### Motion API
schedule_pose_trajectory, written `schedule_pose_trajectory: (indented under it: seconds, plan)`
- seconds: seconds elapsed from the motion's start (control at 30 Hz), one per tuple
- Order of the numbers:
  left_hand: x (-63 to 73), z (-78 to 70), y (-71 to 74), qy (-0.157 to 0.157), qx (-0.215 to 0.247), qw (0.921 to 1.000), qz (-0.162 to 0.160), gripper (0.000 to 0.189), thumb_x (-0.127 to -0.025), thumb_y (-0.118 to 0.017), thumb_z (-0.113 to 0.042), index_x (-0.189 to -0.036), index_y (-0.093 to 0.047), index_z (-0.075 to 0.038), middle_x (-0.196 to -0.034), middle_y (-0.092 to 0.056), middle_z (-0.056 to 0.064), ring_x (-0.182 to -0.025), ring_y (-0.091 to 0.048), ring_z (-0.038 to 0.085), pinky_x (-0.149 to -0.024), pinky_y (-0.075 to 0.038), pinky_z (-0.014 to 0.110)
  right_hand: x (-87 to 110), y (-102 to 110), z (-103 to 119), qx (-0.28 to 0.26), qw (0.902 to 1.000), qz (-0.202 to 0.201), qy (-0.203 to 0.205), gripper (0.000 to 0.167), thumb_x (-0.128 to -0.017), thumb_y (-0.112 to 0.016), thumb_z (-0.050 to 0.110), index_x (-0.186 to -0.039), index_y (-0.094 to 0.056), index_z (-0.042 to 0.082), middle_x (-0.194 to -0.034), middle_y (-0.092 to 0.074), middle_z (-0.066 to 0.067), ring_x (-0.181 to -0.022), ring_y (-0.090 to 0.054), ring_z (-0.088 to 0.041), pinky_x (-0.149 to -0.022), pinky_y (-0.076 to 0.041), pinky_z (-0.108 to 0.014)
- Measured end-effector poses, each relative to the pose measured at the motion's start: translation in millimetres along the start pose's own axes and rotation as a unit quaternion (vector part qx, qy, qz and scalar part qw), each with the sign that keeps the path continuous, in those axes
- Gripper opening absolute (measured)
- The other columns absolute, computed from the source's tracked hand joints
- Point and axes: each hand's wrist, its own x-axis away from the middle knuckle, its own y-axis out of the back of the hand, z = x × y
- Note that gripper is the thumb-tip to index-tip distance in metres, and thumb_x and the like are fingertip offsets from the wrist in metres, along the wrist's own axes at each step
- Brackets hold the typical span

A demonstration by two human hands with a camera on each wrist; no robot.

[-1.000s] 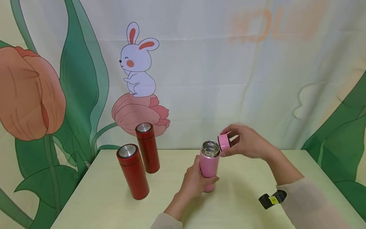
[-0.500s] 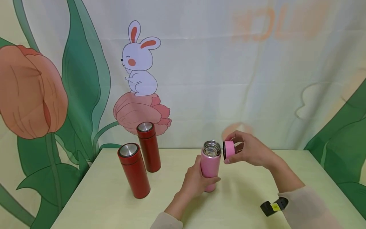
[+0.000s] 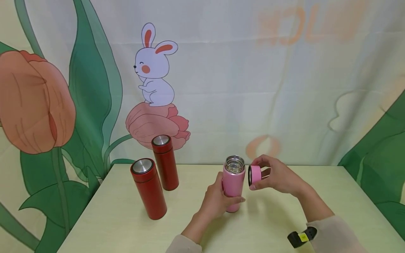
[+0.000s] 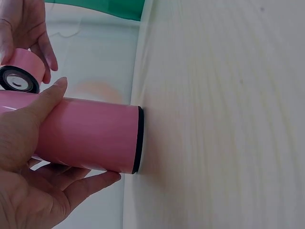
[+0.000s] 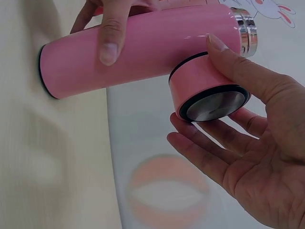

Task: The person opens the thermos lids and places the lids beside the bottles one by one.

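Observation:
A pink thermos flask (image 3: 233, 184) stands upright on the table, its steel mouth uncovered. My left hand (image 3: 213, 198) grips its lower body from the left, thumb across the front; the left wrist view shows its black-rimmed base (image 4: 139, 139) against the tabletop. Just right of the mouth, my right hand (image 3: 276, 175) holds the pink lid (image 3: 255, 174) between thumb and fingers. The lid is tipped on its side, its open end facing the flask. In the right wrist view the lid's silver top (image 5: 215, 106) shows, and the flask's steel neck (image 5: 245, 32) is bare.
Two red thermos flasks with silver-topped lids stand to the left, the nearer one (image 3: 148, 189) in front and the other (image 3: 166, 163) behind it. A printed cloth (image 3: 215, 88) hangs behind the pale wooden table (image 3: 104, 218).
My right hand has moved the lid right and down, from beside the flask's rim to a small gap away. The left hand keeps its grip and the flask stays in place.

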Motion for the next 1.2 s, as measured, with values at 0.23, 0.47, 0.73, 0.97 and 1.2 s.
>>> schedule_pose_trajectory:
  seconds: [0.23,0.47,0.73,0.97,1.2]
  plan:
    - [0.6,-0.2,-0.1,0.001,-0.005,1.0,0.001,0.081,-0.073,-0.096,-0.035,-0.134,-0.044,-0.026,-0.122,-0.07,-0.003,-0.109,-0.068,0.015,-0.1,-0.055,0.044,-0.2,-5,-14,-0.015,0.9999,-0.003,-0.001,0.074,-0.074,-0.095,0.02,-0.132,-0.052,0.004,-0.127,-0.059,-0.02,-0.103,-0.071,-0.028,-0.086,-0.061,-0.039]
    - [1.2,-0.6,-0.6,-0.003,-0.001,1.0,0.0,0.078,-0.073,-0.096,-0.032,-0.133,-0.046,-0.023,-0.121,-0.07,-0.001,-0.108,-0.068,0.015,-0.098,-0.055,0.045,0.9,-11,-24,-0.014,0.9998,-0.01,-0.014,0.084,-0.074,-0.095,0.024,-0.143,-0.052,0.002,-0.126,-0.062,-0.018,-0.104,-0.07,-0.027,-0.086,-0.061,-0.039]
    - [1.1,0.2,-0.3,0.0,0.004,1.0,-0.001,0.08,-0.073,-0.096,-0.032,-0.134,-0.046,-0.022,-0.122,-0.07,0.0,-0.109,-0.068,0.017,-0.099,-0.055,0.045,1.5,-17,-39,-0.032,0.9987,-0.023,-0.034,0.085,-0.074,-0.095,0.024,-0.146,-0.054,0.005,-0.124,-0.066,-0.016,-0.106,-0.07,-0.026,-0.085,-0.06,-0.035]
    - [1.0,1.4,0.2,0.001,-0.002,1.0,-0.001,0.081,-0.073,-0.096,-0.033,-0.135,-0.046,-0.021,-0.122,-0.07,0.001,-0.109,-0.068,0.016,-0.098,-0.056,0.044,3.5,-23,-48,-0.047,0.9977,-0.036,-0.032,0.087,-0.073,-0.095,0.022,-0.146,-0.053,0.004,-0.126,-0.068,-0.017,-0.108,-0.072,-0.024,-0.087,-0.06,-0.033]
    - [1.0,2.5,0.7,0.001,-0.002,1.0,0.0,0.08,-0.073,-0.096,-0.031,-0.134,-0.046,-0.021,-0.121,-0.07,0.001,-0.108,-0.068,0.016,-0.098,-0.056,0.044,3.5,-30,-58,-0.06,0.9962,-0.057,-0.026,0.084,-0.072,-0.096,0.018,-0.143,-0.054,0.005,-0.136,-0.063,-0.019,-0.112,-0.072,-0.024,-0.09,-0.058,-0.031]
